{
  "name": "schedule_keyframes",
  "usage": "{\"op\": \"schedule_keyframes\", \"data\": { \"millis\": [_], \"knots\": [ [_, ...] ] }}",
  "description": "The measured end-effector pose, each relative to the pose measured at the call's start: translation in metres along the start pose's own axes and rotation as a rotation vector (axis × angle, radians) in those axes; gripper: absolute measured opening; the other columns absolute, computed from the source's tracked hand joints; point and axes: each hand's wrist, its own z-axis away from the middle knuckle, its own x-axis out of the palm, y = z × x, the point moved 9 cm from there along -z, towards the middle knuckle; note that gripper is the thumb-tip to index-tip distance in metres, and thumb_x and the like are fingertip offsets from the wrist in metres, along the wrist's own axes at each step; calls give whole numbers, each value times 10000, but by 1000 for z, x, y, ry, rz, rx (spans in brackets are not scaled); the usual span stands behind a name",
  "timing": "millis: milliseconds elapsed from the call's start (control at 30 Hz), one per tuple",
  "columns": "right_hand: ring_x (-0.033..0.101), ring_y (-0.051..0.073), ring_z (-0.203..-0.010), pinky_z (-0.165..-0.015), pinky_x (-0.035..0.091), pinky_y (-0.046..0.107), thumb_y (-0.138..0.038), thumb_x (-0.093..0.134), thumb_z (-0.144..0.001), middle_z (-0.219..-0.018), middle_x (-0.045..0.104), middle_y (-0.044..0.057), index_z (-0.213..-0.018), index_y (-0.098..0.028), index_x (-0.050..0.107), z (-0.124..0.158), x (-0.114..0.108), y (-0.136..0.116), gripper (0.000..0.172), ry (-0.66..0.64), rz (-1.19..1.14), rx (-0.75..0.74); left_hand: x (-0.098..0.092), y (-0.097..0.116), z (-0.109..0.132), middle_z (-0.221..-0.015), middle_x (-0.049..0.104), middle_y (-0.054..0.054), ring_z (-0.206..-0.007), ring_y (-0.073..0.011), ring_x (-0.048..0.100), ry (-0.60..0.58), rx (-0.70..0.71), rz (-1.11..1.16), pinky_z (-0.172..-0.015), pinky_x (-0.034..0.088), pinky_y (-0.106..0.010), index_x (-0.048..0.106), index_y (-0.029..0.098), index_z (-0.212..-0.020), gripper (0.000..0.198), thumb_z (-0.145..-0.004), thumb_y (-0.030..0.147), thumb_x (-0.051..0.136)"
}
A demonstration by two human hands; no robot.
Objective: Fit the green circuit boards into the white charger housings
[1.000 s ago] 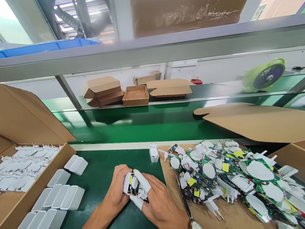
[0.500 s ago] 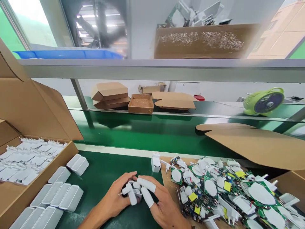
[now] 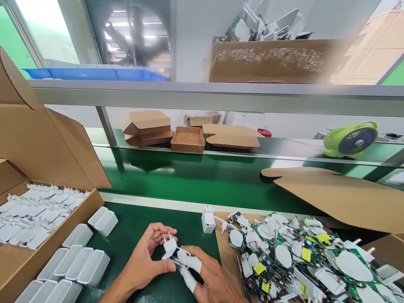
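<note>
Between my two hands, low in the middle of the head view, is a small white plug part with metal prongs point(image 3: 170, 246), its prongs pointing up and away. White covers sit on the thumb and a finger of my right hand point(image 3: 211, 271), which pinches the part from the right. My left hand point(image 3: 150, 256) has its thumb against the part's near left side, with the fingers curled behind it. The lower side of the part is partly hidden by the fingers. A small white case point(image 3: 208, 219) stands upright beyond my right hand.
White rectangular cases point(image 3: 75, 263) lie in groups at left, beside an open cardboard box point(image 3: 94, 202) of white pronged parts. A heap of circuit boards and white pieces point(image 3: 284, 256) covers cardboard at right. Behind are flat cardboard point(image 3: 341, 189), a green fan point(image 3: 350, 139) and an overhead shelf point(image 3: 189, 94).
The white plug part has been turned, so its prongs now point up. My left fingers have opened somewhat and moved up-left; my right hand has shifted slightly down.
</note>
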Motion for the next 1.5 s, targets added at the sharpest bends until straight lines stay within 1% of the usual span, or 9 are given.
{"op": "schedule_keyframes", "data": {
  "millis": [233,333,500,667,900,1000,1133,1333,1500],
  "knots": [
    [734,189,-1072,-990,599,275,-145,587,-964,-1208,722,40,-1300,-282,638,1,4,8,366,0,-103,118,7,-1,2,-1241,748,-156,-1215,-332,699,-33,-39,74,-982,559,-447,630,215,-882,459,-729,469,982],
    [728,204,-1125,-1023,589,287,-101,551,-947,-1287,699,60,-1363,-270,590,2,3,4,451,-20,-2,92,15,0,3,-1281,726,-174,-1244,-350,682,-72,-55,76,-1035,546,-472,755,202,-1035,459,-776,539,928],
    [751,332,-1146,-975,642,422,3,546,-760,-1493,589,188,-1318,-179,613,8,21,5,591,-213,314,34,27,6,5,-1484,588,-151,-1401,-328,547,-86,-41,-195,-1113,501,-469,748,289,-1306,421,-1071,558,525],
    [723,345,-1229,-1061,597,421,10,548,-671,-1615,475,223,-1233,-142,654,12,25,15,591,-259,378,70,37,12,4,-1254,667,-116,-1139,-285,643,-59,76,-512,-997,544,-443,750,312,-1278,344,-1049,513,592],
    [676,382,-1287,-1044,605,396,-10,568,-634,-1517,588,255,-1002,-123,731,16,31,14,418,-215,511,-108,43,9,14,-1519,597,-107,-1201,-296,596,-54,114,-569,-1073,496,-553,192,391,-1685,625,-1109,446,428],
    [679,350,-1273,-1016,621,393,-12,542,-656,-1450,645,233,-1103,-118,722,16,34,15,494,-195,534,-140,49,8,13,-1561,579,-75,-1212,-292,570,-61,116,-544,-1088,481,-570,178,442,-1681,590,-1125,447,375],
    [714,304,-1197,-972,638,368,-17,517,-748,-1370,684,187,-1247,-147,676,13,25,14,539,-128,453,-140,41,9,9,-1686,436,-49,-1359,-286,483,12,96,-442,-1166,423,-573,118,455,-1685,618,-1123,512,369],
    [720,247,-1207,-1049,593,322,-45,496,-934,-1346,697,137,-1473,-232,553,4,-16,5,574,116,316,-99,-14,11,10,-1593,495,-129,-1337,-307,518,354,-39,-409,-1160,403,-624,258,332,-1651,594,-1110,559,352],
    [717,236,-1201,-1047,589,294,-55,555,-879,-1443,651,108,-1469,-265,583,6,3,24,627,-47,260,6,-17,12,14,-1487,588,-136,-1279,-297,584,355,-8,-457,-1108,491,-567,399,301,-1582,498,-1119,485,396]
  ]
}}
